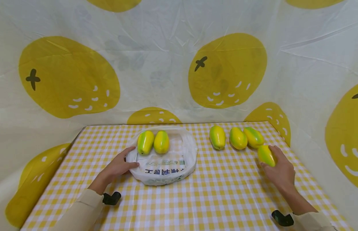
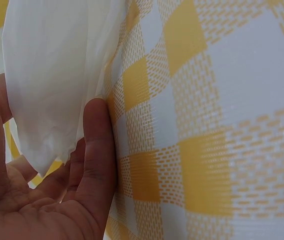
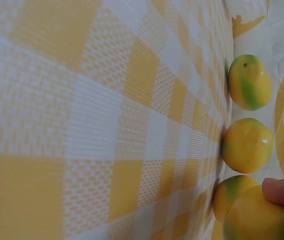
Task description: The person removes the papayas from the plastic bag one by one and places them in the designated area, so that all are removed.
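Observation:
My right hand (image 1: 280,168) grips a yellow-green papaya (image 1: 266,156) near the right side of the table, with fingers and thumb at its sides. In the right wrist view the thumb (image 3: 282,191) lies on that fruit. Just beyond it are three more papayas (image 1: 238,138) in a loose group. My left hand (image 1: 118,165) holds the left edge of a white plastic bag (image 1: 190,154), its thumb over the rim. Up close in the left wrist view, the bag's edge (image 2: 52,90) hangs between thumb and fingers. Two papayas (image 1: 145,142) lie side by side inside the wide mouth of the bag.
A yellow-and-white checked cloth (image 1: 219,199) covers the table. Behind and to both sides hangs a pale curtain (image 1: 155,70) printed with large yellow fruit. The table's back edge runs close to the curtain, just past the bag and papayas.

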`<state>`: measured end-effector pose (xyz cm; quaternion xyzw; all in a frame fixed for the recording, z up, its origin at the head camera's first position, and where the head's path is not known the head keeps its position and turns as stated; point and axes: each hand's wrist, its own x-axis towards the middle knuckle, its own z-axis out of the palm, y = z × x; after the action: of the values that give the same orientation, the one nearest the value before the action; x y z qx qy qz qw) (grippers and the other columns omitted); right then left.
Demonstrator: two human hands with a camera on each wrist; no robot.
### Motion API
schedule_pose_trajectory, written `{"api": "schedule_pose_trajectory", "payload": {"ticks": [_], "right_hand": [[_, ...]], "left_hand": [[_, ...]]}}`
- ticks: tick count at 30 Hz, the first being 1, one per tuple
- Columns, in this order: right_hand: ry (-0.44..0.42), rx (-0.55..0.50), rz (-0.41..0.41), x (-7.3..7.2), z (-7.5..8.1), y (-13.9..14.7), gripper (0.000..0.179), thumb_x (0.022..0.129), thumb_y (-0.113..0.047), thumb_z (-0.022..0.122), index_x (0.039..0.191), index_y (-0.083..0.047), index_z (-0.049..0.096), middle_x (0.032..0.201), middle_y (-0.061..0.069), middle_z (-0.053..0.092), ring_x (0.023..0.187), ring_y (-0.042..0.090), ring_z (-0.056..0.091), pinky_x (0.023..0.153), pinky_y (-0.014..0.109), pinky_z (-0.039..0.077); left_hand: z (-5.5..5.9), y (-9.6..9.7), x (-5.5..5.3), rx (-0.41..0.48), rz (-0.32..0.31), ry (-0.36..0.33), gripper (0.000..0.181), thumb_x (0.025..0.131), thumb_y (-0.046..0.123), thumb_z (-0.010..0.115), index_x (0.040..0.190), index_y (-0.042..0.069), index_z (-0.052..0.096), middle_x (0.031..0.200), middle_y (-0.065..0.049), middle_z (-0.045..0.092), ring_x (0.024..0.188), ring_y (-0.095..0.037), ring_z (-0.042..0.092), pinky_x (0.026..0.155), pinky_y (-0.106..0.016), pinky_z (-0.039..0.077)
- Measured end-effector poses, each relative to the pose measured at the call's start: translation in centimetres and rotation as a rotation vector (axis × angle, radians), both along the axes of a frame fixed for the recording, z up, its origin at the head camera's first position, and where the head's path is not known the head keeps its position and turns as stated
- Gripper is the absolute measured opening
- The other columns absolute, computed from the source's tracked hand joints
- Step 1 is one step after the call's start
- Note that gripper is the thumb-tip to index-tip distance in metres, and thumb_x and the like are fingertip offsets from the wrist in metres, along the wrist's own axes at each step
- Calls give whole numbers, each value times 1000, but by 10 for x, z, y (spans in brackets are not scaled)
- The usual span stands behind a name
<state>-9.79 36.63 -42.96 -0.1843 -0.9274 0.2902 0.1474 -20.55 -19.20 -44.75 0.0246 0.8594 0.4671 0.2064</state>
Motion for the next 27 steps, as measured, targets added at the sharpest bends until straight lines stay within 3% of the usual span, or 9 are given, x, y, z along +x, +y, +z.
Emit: {"api": "schedule_pose_trajectory", "payload": {"ticks": [10,17,27], "right_hand": [[-37,-29,8,-2,-3,0,75,95,-13,65,162,-2,32,168,28,27,146,59,32,113,71,30],[-41,-35,11,-2,-6,0,75,95,-11,66,161,-2,33,168,27,28,145,59,33,112,71,31],[-44,-40,7,-3,-8,1,75,94,-10,67,161,-2,34,166,29,31,142,60,36,108,69,34]], "left_hand": [[-1,0,0,-13,8,0,87,96,27,73,167,15,23,171,-24,22,156,-44,27,124,-63,30],[-1,-1,-1,-8,5,7,86,96,27,73,166,16,24,170,-25,24,153,-43,32,121,-59,36],[-3,-1,0,-2,1,6,86,97,27,72,167,16,23,172,-23,22,156,-44,28,123,-61,32]]}}
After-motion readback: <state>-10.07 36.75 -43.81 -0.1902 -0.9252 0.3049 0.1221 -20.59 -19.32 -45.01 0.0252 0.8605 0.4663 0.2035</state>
